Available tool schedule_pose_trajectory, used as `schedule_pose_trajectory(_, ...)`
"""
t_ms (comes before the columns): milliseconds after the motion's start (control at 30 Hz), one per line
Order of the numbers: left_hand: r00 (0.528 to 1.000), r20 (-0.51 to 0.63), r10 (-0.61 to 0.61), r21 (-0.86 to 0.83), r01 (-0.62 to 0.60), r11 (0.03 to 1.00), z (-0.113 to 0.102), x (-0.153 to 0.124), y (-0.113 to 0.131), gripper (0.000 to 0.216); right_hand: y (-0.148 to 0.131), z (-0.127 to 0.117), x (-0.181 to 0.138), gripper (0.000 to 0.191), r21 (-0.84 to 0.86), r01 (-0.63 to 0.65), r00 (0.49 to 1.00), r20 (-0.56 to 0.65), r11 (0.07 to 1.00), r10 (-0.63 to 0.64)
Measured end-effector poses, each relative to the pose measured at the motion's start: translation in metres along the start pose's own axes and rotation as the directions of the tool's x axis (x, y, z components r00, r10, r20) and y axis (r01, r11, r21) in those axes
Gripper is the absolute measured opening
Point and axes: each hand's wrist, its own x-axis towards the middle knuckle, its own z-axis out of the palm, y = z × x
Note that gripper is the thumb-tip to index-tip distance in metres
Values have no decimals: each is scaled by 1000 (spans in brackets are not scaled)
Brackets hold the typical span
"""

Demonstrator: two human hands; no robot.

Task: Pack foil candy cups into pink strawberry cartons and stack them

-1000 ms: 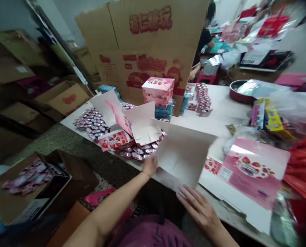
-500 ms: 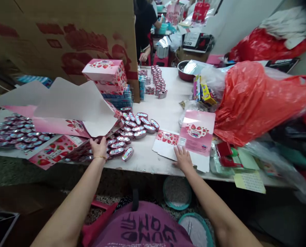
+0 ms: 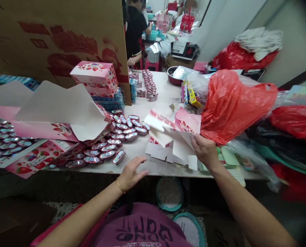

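One carton, white on one side with pink-and-red print on the other, tilts up, its panels bent and left part blurred, over flat blanks lying by the table's near edge.

The carton blank is smooth card, the red bag glossy plastic.

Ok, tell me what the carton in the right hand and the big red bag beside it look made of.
The carton seems thin card, from its pale, stiff-looking flaps; blur leaves its finish open. The red bag looks like thin plastic: shiny and crumpled.
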Motion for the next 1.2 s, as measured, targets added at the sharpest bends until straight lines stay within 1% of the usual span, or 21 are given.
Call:
schedule_pose_trajectory(33,986,-4,164,75,-163,984,7,8,16,47,-10,-21,6,31,114,-19,995,-94,993,30)
schedule_pose_trajectory(67,953,-19,301,148,-296,944,14,16,31,57,-21,-39,11,29,229,-45,985,-153,972,82)
schedule_pose_trajectory(133,873,-72,482,260,-450,854,25,33,55,75,-44,-64,18,25,477,-103,944,-229,873,236)
schedule_pose_trajectory(167,837,-107,537,291,-490,822,29,41,64,81,-54,-70,20,24,605,-117,913,-246,788,325)
schedule_pose_trajectory(233,772,-171,613,310,-548,777,33,53,74,77,-71,-73,22,22,820,-102,835,-237,563,497)
schedule_pose_trajectory(300,732,-249,634,302,-564,769,27,60,78,59,-81,-69,21,20,932,-62,777,-179,357,604)
schedule_pose_trajectory(333,723,-291,626,288,-558,779,21,60,79,51,-83,-65,19,19,955,-53,773,-146,293,617)
schedule_pose_trajectory(367,726,-334,601,260,-542,799,12,60,80,46,-84,-62,17,20,964,-48,786,-126,262,605)
schedule_pose_trajectory(400,739,-376,559,214,-518,828,1,58,81,43,-82,-59,15,23,962,-42,815,-123,270,566)
schedule_pose_trajectory(433,759,-410,506,151,-490,858,-10,57,84,40,-80,-56,14,28,949,-36,848,-137,314,512)
schedule_pose_trajectory(500,815,-436,381,-5,-426,905,-34,52,92,34,-72,-50,13,39,870,-9,898,-209,493,386)
schedule_pose_trajectory(600,900,-393,190,-230,-296,927,-63,48,105,22,-66,-44,18,53,608,37,932,-308,793,192)
schedule_pose_trajectory(633,921,-364,139,-300,-257,919,-69,48,107,20,-67,-42,21,55,514,63,939,-321,855,123)
schedule_pose_trajectory(700,949,-310,53,-429,-190,883,-77,46,108,25,-73,-41,29,53,383,134,944,-331,914,1)
schedule_pose_trajectory(767,958,-278,-65,-545,-102,832,-82,45,106,35,-81,-40,38,54,335,188,938,-341,923,-67)
schedule_pose_trajectory(833,943,-251,-218,-649,3,761,-84,44,104,46,-87,-40,46,55,351,220,939,-329,910,-100)
schedule_pose_trajectory(900,920,-204,-333,-753,70,654,-85,42,105,51,-90,-37,51,50,401,236,943,-315,885,-109)
schedule_pose_trajectory(1000,922,-115,-370,-883,76,463,-84,38,109,43,-89,-27,54,41,482,208,950,-306,851,-59)
schedule_pose_trajectory(1067,924,-88,-372,-932,55,358,-80,35,109,38,-87,-18,55,48,534,149,963,-270,832,1)
schedule_pose_trajectory(1133,923,-77,-376,-953,42,299,-75,31,106,35,-84,-10,55,56,624,79,983,-177,777,42)
schedule_pose_trajectory(1200,919,-84,-385,-961,27,275,-70,27,102,34,-81,-8,55,44,668,27,998,-55,744,13)
